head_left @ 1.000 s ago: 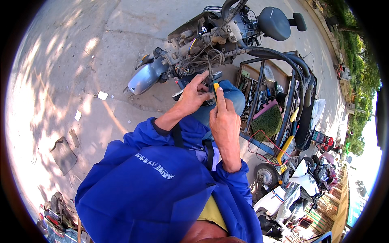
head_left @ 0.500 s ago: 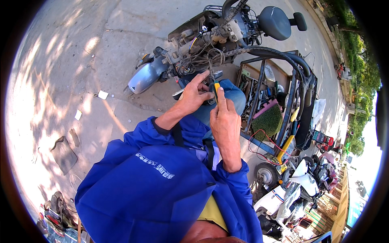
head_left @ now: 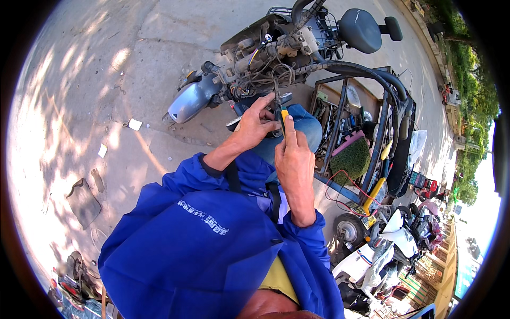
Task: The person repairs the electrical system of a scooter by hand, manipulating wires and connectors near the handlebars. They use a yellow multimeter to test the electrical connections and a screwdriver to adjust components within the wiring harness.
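My left hand point(head_left: 255, 125) pinches a dark cable point(head_left: 276, 93) that hangs from the stripped front of a scooter point(head_left: 265, 58). Its index finger reaches up along the cable, and the thumb lies close to the tool. In my right hand point(head_left: 295, 157) is a slim yellow-and-black hand tool point(head_left: 285, 116), its index finger stretched along the handle. The tool's tip lies against or right beside the cable; its exact kind is hidden by the fingers. Loose wires point(head_left: 260, 80) bunch up just above both hands.
At the right stands a metal-framed cart point(head_left: 332, 125) with tools and a green scrubby pad point(head_left: 350, 162). A yellow multimeter point(head_left: 376, 196) with red leads rests on its near edge. A silver-grey fender point(head_left: 194, 100) juts out left of the wiring. Parked motorbikes point(head_left: 382, 250) stand at the lower right.
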A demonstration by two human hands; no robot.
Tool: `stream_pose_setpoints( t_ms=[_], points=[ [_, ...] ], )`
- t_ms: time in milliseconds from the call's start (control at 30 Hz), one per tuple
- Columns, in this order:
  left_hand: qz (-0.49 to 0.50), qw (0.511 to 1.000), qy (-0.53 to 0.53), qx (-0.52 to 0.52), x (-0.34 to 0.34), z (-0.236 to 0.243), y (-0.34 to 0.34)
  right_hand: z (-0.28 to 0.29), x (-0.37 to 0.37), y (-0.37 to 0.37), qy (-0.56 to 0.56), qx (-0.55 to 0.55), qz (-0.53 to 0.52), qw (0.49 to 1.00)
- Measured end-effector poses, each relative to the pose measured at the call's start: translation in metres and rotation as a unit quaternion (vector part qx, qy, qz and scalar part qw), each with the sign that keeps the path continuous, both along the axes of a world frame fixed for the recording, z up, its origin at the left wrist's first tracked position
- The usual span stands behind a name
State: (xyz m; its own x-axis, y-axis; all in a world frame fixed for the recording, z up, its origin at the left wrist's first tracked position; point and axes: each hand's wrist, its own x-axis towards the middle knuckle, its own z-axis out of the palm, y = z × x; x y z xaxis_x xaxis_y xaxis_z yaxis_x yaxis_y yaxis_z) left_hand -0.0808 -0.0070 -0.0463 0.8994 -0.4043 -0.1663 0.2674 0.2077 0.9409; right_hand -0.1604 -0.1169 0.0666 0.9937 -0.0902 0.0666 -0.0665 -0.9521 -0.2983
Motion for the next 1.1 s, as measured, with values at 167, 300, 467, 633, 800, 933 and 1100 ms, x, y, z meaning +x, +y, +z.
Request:
stream_pose_setpoints(
  t_ms=[167,300,467,633,800,933,1100],
  points=[
    [-0.002,1.000,-0.004,0.016,0.0003,0.0019,0.0006,-0.0018,-0.0012,0.0001,-0.003,0.002,-0.003,1.000],
    [0.003,1.000,-0.010,0.017,-0.0003,-0.0010,-0.0006,-0.0017,-0.0017,0.0004,-0.003,0.002,-0.004,1.000],
    [0.014,1.000,-0.017,0.003,-0.0005,-0.0030,-0.0023,-0.0008,-0.0019,0.0005,0.000,0.006,-0.002,1.000],
    [0.007,1.000,-0.011,0.004,-0.0001,-0.0023,-0.0011,0.0003,-0.0022,0.0012,0.002,0.006,-0.003,1.000],
    [0.004,1.000,-0.001,0.010,-0.0007,-0.0005,-0.0003,0.0006,-0.0023,0.0015,0.005,0.002,-0.004,1.000],
    [0.014,1.000,-0.016,-0.003,-0.0011,-0.0055,-0.0026,-0.0008,-0.0030,0.0019,-0.001,0.003,-0.003,1.000],
    [0.007,1.000,-0.012,0.006,-0.0011,-0.0042,-0.0011,-0.0008,-0.0039,0.0023,0.001,0.001,-0.006,1.000]
  ],
)
